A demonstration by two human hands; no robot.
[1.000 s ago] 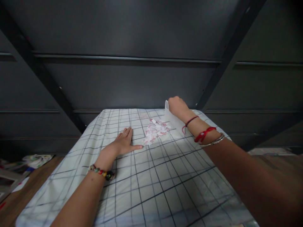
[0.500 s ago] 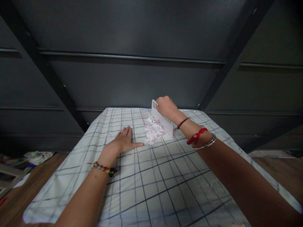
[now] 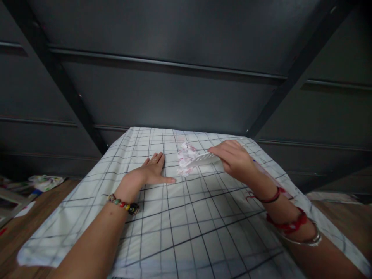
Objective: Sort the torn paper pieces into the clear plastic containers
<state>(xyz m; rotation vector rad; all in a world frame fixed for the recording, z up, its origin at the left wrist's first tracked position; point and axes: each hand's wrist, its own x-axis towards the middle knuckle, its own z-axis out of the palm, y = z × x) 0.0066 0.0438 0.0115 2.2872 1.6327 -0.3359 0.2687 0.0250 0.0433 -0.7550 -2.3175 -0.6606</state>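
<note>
A small pile of torn white paper scraps (image 3: 186,151) with pink and reddish marks lies on the checked tablecloth (image 3: 186,224). Tilted low over the pile's right side is a flat white slotted piece (image 3: 202,159), like a plastic scraper, its left edge among the scraps. My right hand (image 3: 234,159) grips its right end, thumb and fingers closed. Resting flat just left of the pile, my left hand (image 3: 149,170) has its fingers stretched out and holds nothing. Its thumb points toward the lower scraps, with a small gap between.
A dark panelled wall (image 3: 174,100) rises behind the table's far edge. Partly hidden behind my right wrist, something pinkish (image 3: 269,176) lies on the cloth. On the wooden floor at left are a crumpled patterned cloth or bag (image 3: 46,182) and a pale frame (image 3: 11,203).
My right hand has come nearer and to the right. The white slotted piece went from standing on edge beside the scraps to leaning low over them. My left hand stays in place.
</note>
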